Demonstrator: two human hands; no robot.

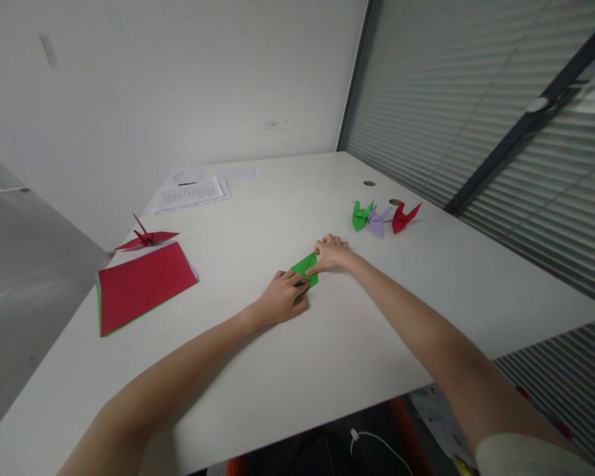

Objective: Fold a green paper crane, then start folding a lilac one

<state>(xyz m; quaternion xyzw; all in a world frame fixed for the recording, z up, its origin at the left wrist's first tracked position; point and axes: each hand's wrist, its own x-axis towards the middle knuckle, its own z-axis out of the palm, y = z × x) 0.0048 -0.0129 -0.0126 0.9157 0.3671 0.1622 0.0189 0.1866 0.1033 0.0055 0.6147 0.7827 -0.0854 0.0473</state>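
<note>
A small folded piece of green origami paper (306,264) lies on the white table, partly covered by my fingers. My left hand (283,296) grips its near-left side, fingers curled over it against the tabletop. At the far-right edge, my right hand (331,252) holds the paper between thumb and forefinger, with its other fingers bent. Crease lines show on the uncovered part of the paper. Beyond my right hand stand a green paper crane (361,215), a lilac paper crane (377,220) and a red paper crane (404,217).
On the left lies a stack of coloured sheets with a red sheet (146,285) on top. Just behind it sits another red crane (147,238) with spread wings. Printed papers (191,194) and a pen lie near the wall. Window blinds (476,132) border the table's right side.
</note>
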